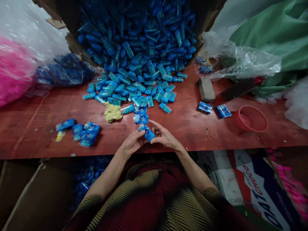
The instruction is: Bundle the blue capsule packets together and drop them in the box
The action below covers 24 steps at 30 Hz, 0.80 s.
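Near the front edge of the table, my left hand [134, 141] and my right hand [166, 136] pinch a small tube in a blue printed wrapper [149, 134] from either side. Just beyond my fingers lie flat blue printed wrappers [141, 118]. Behind them spreads a heap of small clear tubes [141, 102] with blue caps and blue balls inside. A lump of yellow putty-like stuff [112, 112] sits left of the wrappers. Several wrapped blue packets [88, 137] rest on the left side of the table.
A large cardboard box [209, 19] lies open at the back, its blue tubes spilling onto the red table [173, 128]. On the right are a red plastic basket [250, 118], a grey block [206, 89] and two blue packs [223, 111]. A pink-filled bag [14, 70] stands left.
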### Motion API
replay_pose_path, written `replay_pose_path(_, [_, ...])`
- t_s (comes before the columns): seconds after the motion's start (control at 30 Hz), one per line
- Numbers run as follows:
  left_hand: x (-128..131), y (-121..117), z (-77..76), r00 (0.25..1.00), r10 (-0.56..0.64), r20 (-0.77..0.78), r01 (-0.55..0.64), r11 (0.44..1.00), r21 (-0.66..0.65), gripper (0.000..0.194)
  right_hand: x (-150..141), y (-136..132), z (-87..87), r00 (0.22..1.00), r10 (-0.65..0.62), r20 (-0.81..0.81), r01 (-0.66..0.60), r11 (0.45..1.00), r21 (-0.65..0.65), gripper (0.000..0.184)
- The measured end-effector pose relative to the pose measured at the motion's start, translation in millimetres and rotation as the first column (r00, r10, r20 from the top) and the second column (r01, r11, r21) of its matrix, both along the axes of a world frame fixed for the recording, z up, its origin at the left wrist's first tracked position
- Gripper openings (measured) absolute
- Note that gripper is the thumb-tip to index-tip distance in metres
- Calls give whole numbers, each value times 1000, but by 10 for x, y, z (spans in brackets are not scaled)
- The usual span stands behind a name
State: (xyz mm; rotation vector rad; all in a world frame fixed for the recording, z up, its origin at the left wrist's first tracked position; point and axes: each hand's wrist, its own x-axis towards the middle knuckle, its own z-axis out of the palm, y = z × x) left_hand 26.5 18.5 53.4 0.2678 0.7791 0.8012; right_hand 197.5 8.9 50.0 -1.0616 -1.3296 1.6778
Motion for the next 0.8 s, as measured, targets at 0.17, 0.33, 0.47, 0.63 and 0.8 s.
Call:
replay_pose_path(0.17, [-3, -24, 24, 998, -59, 10, 59, 998, 27, 15, 36, 12, 49, 998, 67, -8, -67, 998, 3, 82])
replay_pose_path(0.33, [-17, 2, 61, 994, -109, 11, 109, 993, 36, 21, 68, 60, 121, 981, 153, -119, -159, 986, -42, 87])
replay_pose_path(0.47, [22, -24, 36, 995, -103, 12, 102, 994, 35, 19, 61, 64, 130, 975, 168, -146, -177, 983, -53, 87])
replay_pose_path(0.63, [112, -133, 1, 998, -54, -34, 54, 998, 8, 16, 35, 14, 103, 979, 149, -138, -160, 985, -72, 84])
replay_pose_path(0.8, [147, -202, 35, 1000, -17, -4, 17, 997, 73, 18, 44, -6, 96, 977, 147, -157, -169, 975, -144, 82])
